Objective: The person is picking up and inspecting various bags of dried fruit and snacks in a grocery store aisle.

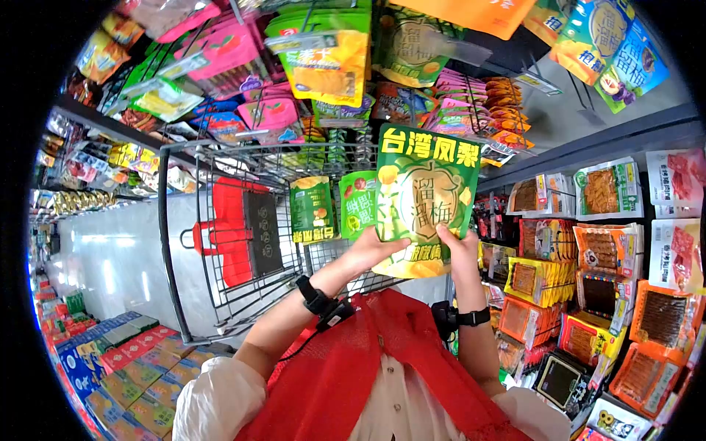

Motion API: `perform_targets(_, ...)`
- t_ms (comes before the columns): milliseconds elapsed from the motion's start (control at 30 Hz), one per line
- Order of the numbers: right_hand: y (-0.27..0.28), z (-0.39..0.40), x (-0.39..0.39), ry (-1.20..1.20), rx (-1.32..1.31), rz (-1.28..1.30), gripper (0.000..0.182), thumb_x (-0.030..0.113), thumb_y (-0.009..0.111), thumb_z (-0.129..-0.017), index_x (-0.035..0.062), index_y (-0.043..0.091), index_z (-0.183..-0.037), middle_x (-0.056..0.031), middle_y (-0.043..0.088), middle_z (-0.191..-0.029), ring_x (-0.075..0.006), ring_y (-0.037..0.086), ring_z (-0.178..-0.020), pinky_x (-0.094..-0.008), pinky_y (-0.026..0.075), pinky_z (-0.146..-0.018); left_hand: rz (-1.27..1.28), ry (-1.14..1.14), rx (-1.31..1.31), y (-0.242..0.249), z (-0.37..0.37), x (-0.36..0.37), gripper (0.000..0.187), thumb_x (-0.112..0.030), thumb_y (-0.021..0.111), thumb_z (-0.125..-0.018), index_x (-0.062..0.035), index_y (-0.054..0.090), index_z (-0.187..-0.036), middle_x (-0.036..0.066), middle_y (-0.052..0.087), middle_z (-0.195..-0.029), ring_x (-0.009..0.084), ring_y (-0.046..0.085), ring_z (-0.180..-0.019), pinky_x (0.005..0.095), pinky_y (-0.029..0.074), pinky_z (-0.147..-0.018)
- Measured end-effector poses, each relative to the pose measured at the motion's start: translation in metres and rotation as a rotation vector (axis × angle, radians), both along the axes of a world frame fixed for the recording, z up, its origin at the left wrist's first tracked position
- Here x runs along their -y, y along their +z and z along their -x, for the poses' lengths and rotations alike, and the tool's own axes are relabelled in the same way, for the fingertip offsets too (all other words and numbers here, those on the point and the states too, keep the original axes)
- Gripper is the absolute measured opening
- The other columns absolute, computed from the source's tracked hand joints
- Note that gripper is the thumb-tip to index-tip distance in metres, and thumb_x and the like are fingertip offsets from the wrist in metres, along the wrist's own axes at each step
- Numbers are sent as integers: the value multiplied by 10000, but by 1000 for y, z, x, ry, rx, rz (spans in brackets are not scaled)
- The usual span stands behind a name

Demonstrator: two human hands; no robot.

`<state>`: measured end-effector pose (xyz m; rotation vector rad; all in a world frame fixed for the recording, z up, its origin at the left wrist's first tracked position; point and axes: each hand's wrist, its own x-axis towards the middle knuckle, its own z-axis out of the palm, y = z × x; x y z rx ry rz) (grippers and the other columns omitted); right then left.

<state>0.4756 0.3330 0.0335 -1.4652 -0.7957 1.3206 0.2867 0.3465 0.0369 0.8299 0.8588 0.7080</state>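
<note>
A green and yellow snack pouch (pixel 426 198) with large Chinese lettering is held upright in front of me, over the near end of a wire shopping cart (pixel 170 242). My left hand (pixel 376 250) grips its lower left edge. On the lower right edge, my right hand (pixel 459 246) has hold of the same pouch, thumb across the front. Inside the cart, beside the held pouch, lie a dark green pouch (pixel 312 209) and a brighter green pouch (pixel 358 203). The fingers behind the held pouch are hidden.
Hanging snack bags (pixel 323 66) fill the rack ahead. Packaged snacks (pixel 607 250) cover the shelf at right. The cart carries a red and black child-seat panel (pixel 246 231). Stacked boxes (pixel 132 375) stand at lower left, beside the pale floor (pixel 125 257).
</note>
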Motion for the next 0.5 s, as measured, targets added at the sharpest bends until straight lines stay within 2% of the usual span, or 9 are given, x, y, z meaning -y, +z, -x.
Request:
perform_targets(167,10,62,24,3,42,1,245,93,618,-751,-19,563,-961,-50,594,-892,-108,538,-771,-240,420,-693,48,21,-154,-16,58,20,209,-99,612,-755,-18,567,-943,18,593,-822,73,523,-712,233,432,-633)
perform_targets(233,11,85,31,69,23,17,254,94,611,-757,-13,553,-980,-51,590,-906,-105,537,-783,-237,419,-696,-33,143,-83,-17,80,29,195,-70,589,-771,-1,570,-953,38,608,-839,97,551,-711,235,452,-645)
perform_targets(400,16,142,39,-36,-120,18,286,99,620,-749,-6,542,-1004,-51,588,-917,-113,545,-795,-245,423,-716,-25,50,-117,-9,136,40,244,-44,571,-781,26,531,-1012,64,596,-921,110,552,-789,251,450,-708)
perform_targets(500,16,159,48,-6,-72,-8,293,84,625,-741,-10,538,-1004,-57,588,-930,-115,546,-808,-248,424,-726,-63,-3,-120,-5,161,49,276,-36,575,-773,31,514,-1034,65,587,-950,113,551,-816,250,448,-722)
